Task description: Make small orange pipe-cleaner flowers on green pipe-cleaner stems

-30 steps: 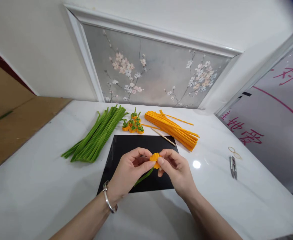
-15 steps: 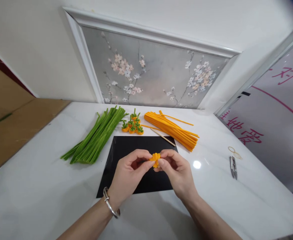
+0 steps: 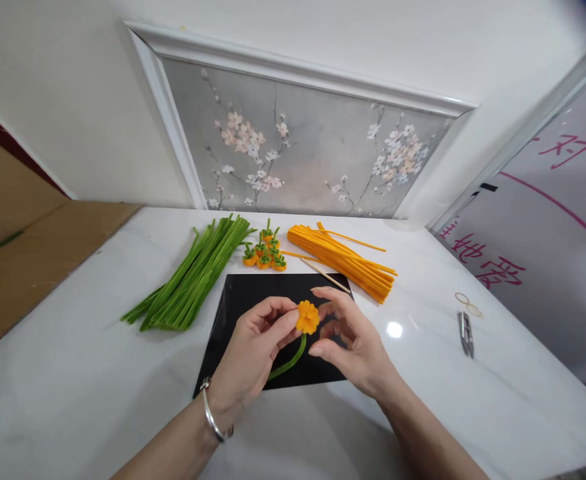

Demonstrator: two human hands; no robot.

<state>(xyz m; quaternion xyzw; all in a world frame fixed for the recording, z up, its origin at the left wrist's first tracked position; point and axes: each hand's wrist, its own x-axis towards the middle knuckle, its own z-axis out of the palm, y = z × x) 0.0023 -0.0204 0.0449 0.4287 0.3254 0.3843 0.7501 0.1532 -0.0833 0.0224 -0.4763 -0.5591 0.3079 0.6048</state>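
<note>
Over the black mat (image 3: 283, 293), your right hand (image 3: 355, 340) has let go, fingers parted; your left (image 3: 260, 347) still pinches the orange flower (image 3: 308, 317).

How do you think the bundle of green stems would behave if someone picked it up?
The green bundle would probably be light, as its strands look thin and fuzzy. No band shows around it, so it may splay apart. Some strands curve, suggesting they bend easily.

The right hand (image 3: 360, 347) has let go of the round, scalloped orange fuzzy flower (image 3: 307, 317), its fingers now spread just beside it. The curved green fuzzy stem (image 3: 294, 361), hidden a moment ago, shows again below.
</note>
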